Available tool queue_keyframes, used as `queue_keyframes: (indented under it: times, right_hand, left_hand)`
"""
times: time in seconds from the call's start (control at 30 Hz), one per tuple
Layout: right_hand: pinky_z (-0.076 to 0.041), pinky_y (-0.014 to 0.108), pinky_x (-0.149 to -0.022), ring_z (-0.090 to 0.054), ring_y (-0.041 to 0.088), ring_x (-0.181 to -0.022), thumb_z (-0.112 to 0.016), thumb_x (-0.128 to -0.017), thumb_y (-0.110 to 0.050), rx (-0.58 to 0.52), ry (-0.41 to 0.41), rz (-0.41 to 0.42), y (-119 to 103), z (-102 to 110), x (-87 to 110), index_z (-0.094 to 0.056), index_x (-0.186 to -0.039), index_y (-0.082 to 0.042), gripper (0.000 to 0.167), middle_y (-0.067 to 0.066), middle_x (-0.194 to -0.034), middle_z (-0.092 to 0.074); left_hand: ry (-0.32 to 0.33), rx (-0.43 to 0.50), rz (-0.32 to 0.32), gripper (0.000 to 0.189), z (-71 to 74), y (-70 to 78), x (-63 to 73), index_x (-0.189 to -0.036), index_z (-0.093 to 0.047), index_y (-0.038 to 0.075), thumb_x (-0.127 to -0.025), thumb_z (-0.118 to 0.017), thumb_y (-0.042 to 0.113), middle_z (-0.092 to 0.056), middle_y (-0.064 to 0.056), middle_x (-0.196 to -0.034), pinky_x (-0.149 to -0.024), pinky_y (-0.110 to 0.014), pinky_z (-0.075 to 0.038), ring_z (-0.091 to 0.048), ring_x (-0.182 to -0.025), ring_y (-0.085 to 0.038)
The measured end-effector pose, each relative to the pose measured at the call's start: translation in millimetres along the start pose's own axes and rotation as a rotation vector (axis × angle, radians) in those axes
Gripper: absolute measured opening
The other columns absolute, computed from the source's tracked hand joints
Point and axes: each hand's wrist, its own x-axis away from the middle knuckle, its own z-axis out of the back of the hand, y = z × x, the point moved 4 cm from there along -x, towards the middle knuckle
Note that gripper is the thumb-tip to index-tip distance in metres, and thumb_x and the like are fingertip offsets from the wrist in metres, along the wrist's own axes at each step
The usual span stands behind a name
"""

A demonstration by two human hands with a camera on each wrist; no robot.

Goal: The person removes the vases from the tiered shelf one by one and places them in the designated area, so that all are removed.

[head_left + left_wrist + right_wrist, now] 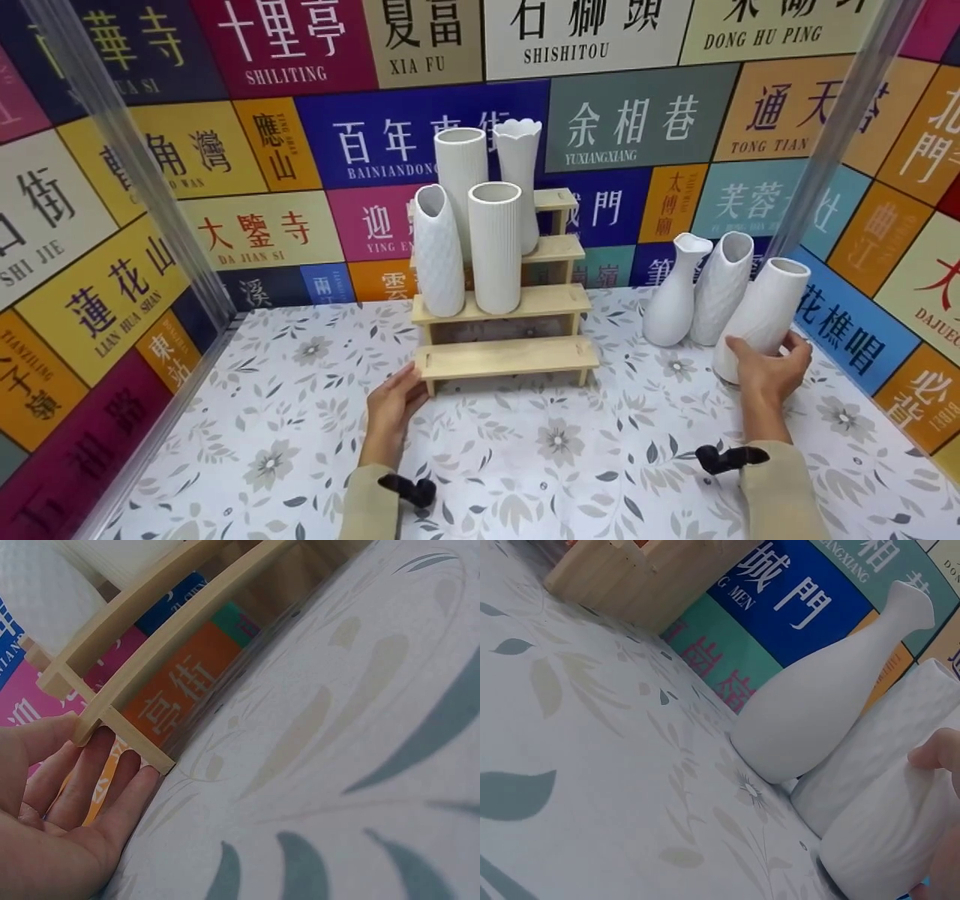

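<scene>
Right hand (772,367) gripping a rippled white vase (766,311), left hand (394,405) at a pale wooden step stand (510,358)
Head: the tapered vase stands right of the stand, beside a diamond-textured vase (724,289). Left wrist: thumb and fingers pinch the lowest plank (172,637) at its end. Right wrist: thumb (936,751) presses wavy relief; other fingers mostly hidden.

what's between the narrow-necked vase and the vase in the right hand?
One slant-mouthed white vase. Both the head and right wrist views show it there.

White vase (763,315); four-tiered wooden stand (506,360)
</scene>
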Motion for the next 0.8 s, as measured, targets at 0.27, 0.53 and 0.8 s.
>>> queue_keyframes:
  times: [0.27,0.53,0.8]
  right_hand:
    - [-0.022,0.040,-0.129,-0.021,0.018,-0.155,-0.075,-0.090,-0.031,0.030,-0.051,0.007,2,0,-4.5,-0.020,-0.158,-0.033,0.087,-0.006,-0.168,-0.019]
    - [-0.023,0.037,-0.129,-0.024,0.018,-0.154,-0.075,-0.089,-0.033,0.032,-0.059,0.035,5,0,-9.3,-0.019,-0.158,-0.032,0.089,-0.005,-0.167,-0.021]
    - [-0.023,0.039,-0.129,-0.024,0.018,-0.154,-0.074,-0.090,-0.032,0.068,-0.040,0.109,10,2,-14.1,-0.020,-0.156,-0.032,0.086,-0.005,-0.167,-0.021]
  left_hand:
    - [-0.004,0.010,-0.003,0.045,1.7,1.0,0.2,-0.136,-0.059,0.001,-0.094,-0.069,0.012,-0.069,-0.022,-0.125,-0.099,-0.042,-0.058,-0.072,-0.099,-0.024]
    - [-0.005,0.009,-0.010,0.044,3.3,1.5,0.9,-0.135,-0.060,0.000,-0.094,-0.070,0.013,-0.072,-0.020,-0.119,-0.095,-0.039,-0.060,-0.072,-0.096,-0.022]
    - [-0.021,-0.011,-0.032,0.044,0.2,0.0,3.7,-0.136,-0.059,-0.001,-0.096,-0.068,0.013,-0.071,-0.020,-0.121,-0.094,-0.037,-0.061,-0.072,-0.098,-0.022]
